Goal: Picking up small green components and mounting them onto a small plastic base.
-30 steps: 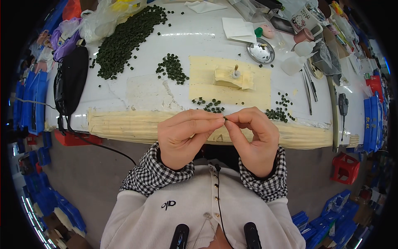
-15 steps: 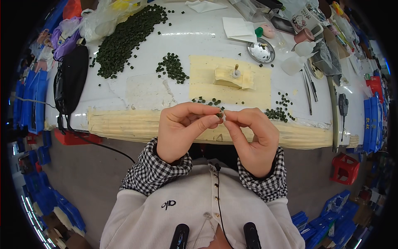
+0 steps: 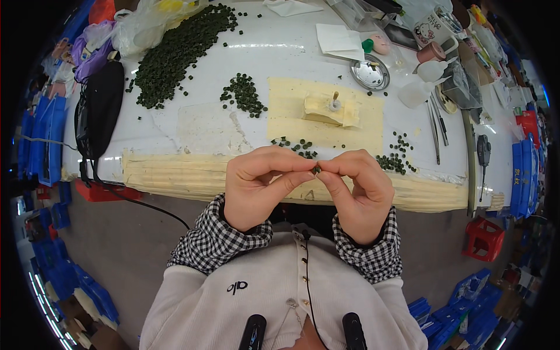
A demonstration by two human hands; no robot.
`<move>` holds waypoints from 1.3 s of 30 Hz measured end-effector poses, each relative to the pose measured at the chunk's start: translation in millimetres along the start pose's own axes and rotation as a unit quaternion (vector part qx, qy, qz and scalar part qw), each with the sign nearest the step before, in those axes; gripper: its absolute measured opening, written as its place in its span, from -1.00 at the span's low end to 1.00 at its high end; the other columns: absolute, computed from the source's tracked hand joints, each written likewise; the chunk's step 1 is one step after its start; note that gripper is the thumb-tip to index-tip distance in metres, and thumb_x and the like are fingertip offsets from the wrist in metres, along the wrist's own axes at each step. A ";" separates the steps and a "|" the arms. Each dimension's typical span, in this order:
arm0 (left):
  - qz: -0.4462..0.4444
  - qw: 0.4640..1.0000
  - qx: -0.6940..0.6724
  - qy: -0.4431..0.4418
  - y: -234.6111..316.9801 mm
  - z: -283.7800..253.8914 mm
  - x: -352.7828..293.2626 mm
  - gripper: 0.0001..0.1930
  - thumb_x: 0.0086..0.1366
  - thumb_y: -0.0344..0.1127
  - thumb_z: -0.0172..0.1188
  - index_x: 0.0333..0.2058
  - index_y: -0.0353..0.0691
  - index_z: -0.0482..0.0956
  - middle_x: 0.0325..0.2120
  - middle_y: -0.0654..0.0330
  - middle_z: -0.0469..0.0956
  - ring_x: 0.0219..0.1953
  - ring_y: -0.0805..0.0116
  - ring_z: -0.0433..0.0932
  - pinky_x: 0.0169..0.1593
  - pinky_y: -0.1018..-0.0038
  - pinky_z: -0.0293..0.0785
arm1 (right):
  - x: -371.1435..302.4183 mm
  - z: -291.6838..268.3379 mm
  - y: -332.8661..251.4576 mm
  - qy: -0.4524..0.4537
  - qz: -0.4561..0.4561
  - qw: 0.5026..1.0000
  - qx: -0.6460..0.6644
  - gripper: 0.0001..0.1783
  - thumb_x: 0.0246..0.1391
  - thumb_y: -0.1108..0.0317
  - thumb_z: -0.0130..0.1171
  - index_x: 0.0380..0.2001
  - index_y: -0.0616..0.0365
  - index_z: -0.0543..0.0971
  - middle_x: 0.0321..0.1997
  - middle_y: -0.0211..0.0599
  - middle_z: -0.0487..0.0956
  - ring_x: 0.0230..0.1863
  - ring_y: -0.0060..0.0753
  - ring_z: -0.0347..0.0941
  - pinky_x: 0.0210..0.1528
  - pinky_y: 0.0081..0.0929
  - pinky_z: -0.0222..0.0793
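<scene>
In front of my chest, over the table's near edge, both hands meet fingertip to fingertip. A small dark green piece shows between them, mostly covered by the fingers. My left hand is closed in a thumb-and-forefinger pinch on it. From the other side, my right hand pinches at the same piece with thumb and forefinger. Just beyond the fingertips lie several similar green pieces. Farther off, a cream-taped block with a short upright peg stands on a yellow sheet.
Green pieces form a big heap at far left, a smaller cluster and a right-hand group. Tweezers, a round metal dish and a cup lie right. A black pouch sits left. Tape covers the near edge.
The fingertips of both hands have come closer around the small piece, which is now more covered. My left fingers have straightened slightly.
</scene>
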State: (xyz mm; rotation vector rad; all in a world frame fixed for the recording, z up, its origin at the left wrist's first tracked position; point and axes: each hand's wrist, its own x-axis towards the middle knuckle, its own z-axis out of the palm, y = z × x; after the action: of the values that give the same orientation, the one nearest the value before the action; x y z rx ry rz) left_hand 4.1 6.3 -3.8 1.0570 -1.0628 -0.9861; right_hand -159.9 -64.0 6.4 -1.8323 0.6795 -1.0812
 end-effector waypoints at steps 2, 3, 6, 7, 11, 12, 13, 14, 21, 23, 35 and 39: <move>0.008 1.000 0.015 -0.002 -0.7 -0.7 0.9 -0.79 0.10 -0.68 0.24 -0.26 -0.38 0.63 -0.31 0.09 0.59 -0.24 0.40 0.56 -0.15 0.55 0.48 | 0.1 1.0 1.3 0.002 -0.002 1.000 0.004 -0.81 -0.07 0.62 0.28 -0.31 0.27 0.64 -0.39 -0.24 0.56 -0.38 -0.43 0.49 -0.34 -0.58 0.39; 0.010 1.000 0.010 0.001 -1.9 -0.7 1.4 -0.79 0.10 -0.68 0.24 -0.26 -0.38 0.63 -0.31 0.09 0.59 -0.24 0.40 0.56 -0.15 0.55 0.48 | 0.2 1.1 1.4 0.003 -0.005 1.000 0.000 -0.80 -0.07 0.62 0.28 -0.30 0.27 0.64 -0.38 -0.24 0.56 -0.38 -0.43 0.49 -0.33 -0.58 0.39; 0.013 1.000 -0.002 0.013 -5.1 -0.8 3.2 -0.79 0.10 -0.68 0.24 -0.25 -0.38 0.63 -0.31 0.09 0.58 -0.25 0.41 0.56 -0.16 0.56 0.48 | 0.5 2.4 -0.1 0.006 -0.019 1.000 -0.015 -0.76 -0.07 0.63 0.27 -0.25 0.27 0.63 -0.37 -0.24 0.56 -0.38 -0.43 0.48 -0.33 -0.59 0.39; 0.010 1.000 -0.005 0.018 -5.6 -1.0 3.9 -0.79 0.11 -0.67 0.24 -0.25 -0.38 0.63 -0.31 0.09 0.58 -0.25 0.41 0.55 -0.16 0.56 0.48 | -0.2 3.3 -0.7 0.010 -0.023 0.999 -0.023 -0.74 -0.06 0.64 0.27 -0.23 0.27 0.63 -0.35 -0.23 0.56 -0.37 -0.43 0.48 -0.33 -0.59 0.39; 0.015 0.999 0.006 0.029 -1.5 -0.6 10.8 -0.81 0.11 -0.65 0.24 -0.26 -0.38 0.64 -0.33 0.09 0.59 -0.26 0.41 0.56 -0.17 0.56 0.48 | 0.6 2.4 0.6 0.000 -0.036 0.999 -0.034 -0.68 -0.06 0.66 0.25 -0.16 0.27 0.62 -0.31 -0.23 0.55 -0.37 -0.44 0.48 -0.33 -0.60 0.39; 0.015 0.999 0.015 0.027 -1.0 -1.0 12.4 -0.81 0.11 -0.65 0.25 -0.26 -0.37 0.64 -0.34 0.10 0.59 -0.26 0.41 0.56 -0.17 0.56 0.48 | 1.4 2.5 0.9 -0.002 -0.038 0.999 -0.035 -0.67 -0.06 0.66 0.25 -0.15 0.27 0.62 -0.31 -0.23 0.55 -0.37 -0.45 0.47 -0.33 -0.60 0.39; 0.016 0.999 0.025 0.025 -0.7 -1.8 14.0 -0.81 0.11 -0.65 0.25 -0.26 -0.37 0.64 -0.35 0.10 0.59 -0.27 0.41 0.56 -0.17 0.56 0.48 | 2.4 2.9 1.1 -0.004 -0.041 0.999 -0.035 -0.67 -0.06 0.67 0.25 -0.15 0.27 0.62 -0.31 -0.23 0.55 -0.38 -0.46 0.47 -0.34 -0.61 0.39; 0.015 0.999 0.034 0.023 -0.7 -2.1 15.4 -0.81 0.11 -0.64 0.25 -0.27 -0.36 0.64 -0.35 0.10 0.59 -0.28 0.42 0.56 -0.17 0.57 0.48 | 3.0 2.9 1.5 -0.006 -0.042 0.998 -0.036 -0.67 -0.06 0.67 0.25 -0.14 0.26 0.62 -0.31 -0.24 0.55 -0.38 -0.46 0.47 -0.34 -0.61 0.39; 0.002 0.999 0.043 0.012 -2.9 -3.8 23.8 -0.82 0.12 -0.63 0.24 -0.27 -0.34 0.65 -0.37 0.11 0.61 -0.29 0.44 0.56 -0.20 0.59 0.46 | 10.7 -3.0 7.6 -0.034 -0.054 0.996 -0.057 -0.64 -0.08 0.69 0.25 -0.14 0.26 0.61 -0.32 -0.25 0.55 -0.40 -0.43 0.46 -0.38 -0.59 0.38; -0.011 0.999 0.028 0.012 -3.2 -3.8 25.4 -0.82 0.12 -0.62 0.24 -0.27 -0.34 0.65 -0.37 0.12 0.61 -0.29 0.45 0.56 -0.21 0.60 0.45 | 12.5 -3.4 9.5 -0.036 -0.062 0.996 -0.057 -0.63 -0.10 0.69 0.26 -0.13 0.26 0.61 -0.32 -0.25 0.55 -0.40 -0.40 0.46 -0.38 -0.58 0.38; -0.069 0.997 -0.045 0.002 -2.7 -5.8 33.4 -0.83 0.14 -0.61 0.24 -0.25 -0.39 0.64 -0.32 0.09 0.60 -0.26 0.44 0.57 -0.16 0.58 0.48 | 18.9 -7.7 17.5 -0.050 -0.085 0.992 -0.081 -0.60 -0.13 0.67 0.30 -0.13 0.24 0.62 -0.31 -0.25 0.56 -0.37 -0.35 0.48 -0.35 -0.54 0.41; -0.049 0.998 -0.038 -0.005 -1.5 -8.0 34.3 -0.82 0.14 -0.62 0.23 -0.24 -0.40 0.63 -0.31 0.09 0.60 -0.25 0.44 0.57 -0.13 0.57 0.49 | 22.2 -9.8 15.1 -0.035 -0.087 0.991 -0.093 -0.61 -0.14 0.64 0.31 -0.13 0.25 0.61 -0.30 -0.23 0.56 -0.36 -0.36 0.48 -0.35 -0.53 0.41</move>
State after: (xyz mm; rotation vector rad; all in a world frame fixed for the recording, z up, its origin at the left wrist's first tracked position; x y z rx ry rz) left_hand 18.7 -25.6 -0.2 1.0515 -0.9806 -1.1031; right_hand -158.4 -92.5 4.3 -2.1127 0.6034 -1.0896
